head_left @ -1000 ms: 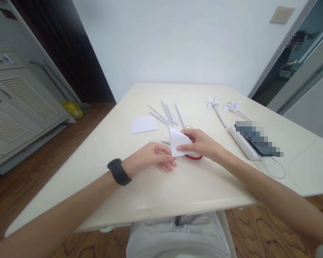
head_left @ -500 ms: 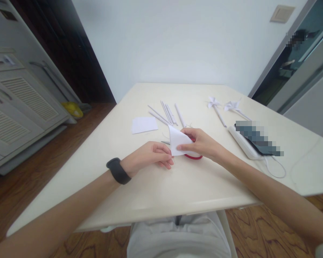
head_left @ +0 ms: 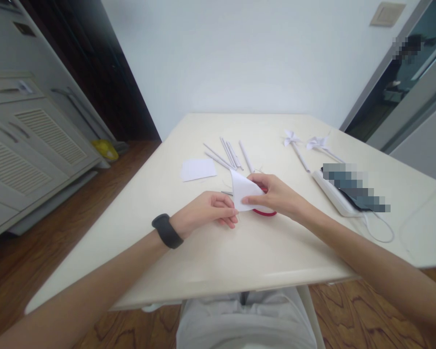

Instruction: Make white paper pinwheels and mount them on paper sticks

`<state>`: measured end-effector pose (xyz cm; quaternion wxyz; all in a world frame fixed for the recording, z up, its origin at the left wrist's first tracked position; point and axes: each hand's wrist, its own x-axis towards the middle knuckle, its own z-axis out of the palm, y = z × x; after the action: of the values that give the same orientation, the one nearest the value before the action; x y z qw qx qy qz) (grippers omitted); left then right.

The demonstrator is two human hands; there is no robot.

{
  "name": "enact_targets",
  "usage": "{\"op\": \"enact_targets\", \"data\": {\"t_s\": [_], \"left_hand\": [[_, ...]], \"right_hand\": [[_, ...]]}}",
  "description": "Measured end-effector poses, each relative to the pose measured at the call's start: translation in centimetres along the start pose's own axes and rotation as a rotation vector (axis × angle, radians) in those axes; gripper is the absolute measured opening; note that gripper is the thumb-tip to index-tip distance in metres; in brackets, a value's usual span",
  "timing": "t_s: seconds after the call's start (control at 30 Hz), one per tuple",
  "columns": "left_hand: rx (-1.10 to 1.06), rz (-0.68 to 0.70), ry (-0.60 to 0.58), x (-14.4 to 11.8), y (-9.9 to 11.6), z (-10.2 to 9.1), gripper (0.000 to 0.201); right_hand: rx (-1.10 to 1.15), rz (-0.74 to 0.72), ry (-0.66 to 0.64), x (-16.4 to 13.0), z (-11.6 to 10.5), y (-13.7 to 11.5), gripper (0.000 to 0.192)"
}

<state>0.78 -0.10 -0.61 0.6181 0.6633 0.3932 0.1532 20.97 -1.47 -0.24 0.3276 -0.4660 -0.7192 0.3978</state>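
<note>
Holding a folded white paper triangle between both hands, the person has barely altered anything over the last second: the sheet keeps its upright, tent-like tilt, and only the view has drifted slightly, so the fold seems to be at the same stage of being pressed, with no new crease visible.

The left hand pinches the triangle's lower left corner, thumb and forefinger closed on it, a black wristband on that wrist. The right hand closes its grip on the paper's right side, the forefinger laid across the face and the thumb behind. The paper thus sits between the two grips, its lower edge close to the cream surface, roughly at the middle and nearer the front edge than the far one.

Under the right hand lies a red loop, probably a scissors handle. Towards the far edge rest a flat white paper square and a bundle of thin white paper sticks; towards the far right corner lie two white paper pinwheels.
</note>
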Motion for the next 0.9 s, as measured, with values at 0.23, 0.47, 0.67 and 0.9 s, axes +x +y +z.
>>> {"op": "enact_targets", "data": {"t_s": [0.23,0.47,0.67,0.9], "left_hand": [[0.013,0.066,0.025,0.1,-0.5,-0.4,0.018],[0.053,0.070,0.041,0.4,-0.7,-0.5,0.019],[0.071,0.048,0.052,0.3,-0.5,-0.4,0.016],[0.077,0.052,0.051,0.2,-0.3,-0.6,0.016]], "right_hand": [[0.095,0.078,-0.005,0.1,-1.5,-0.4,0.024],[0.194,0.090,0.001,0.0,-2.7,-0.5,0.023],[0.156,0.089,0.021,0.0,-2.6,-0.4,0.023],[0.091,0.065,0.075,0.0,-2.5,-0.1,0.022]]}}
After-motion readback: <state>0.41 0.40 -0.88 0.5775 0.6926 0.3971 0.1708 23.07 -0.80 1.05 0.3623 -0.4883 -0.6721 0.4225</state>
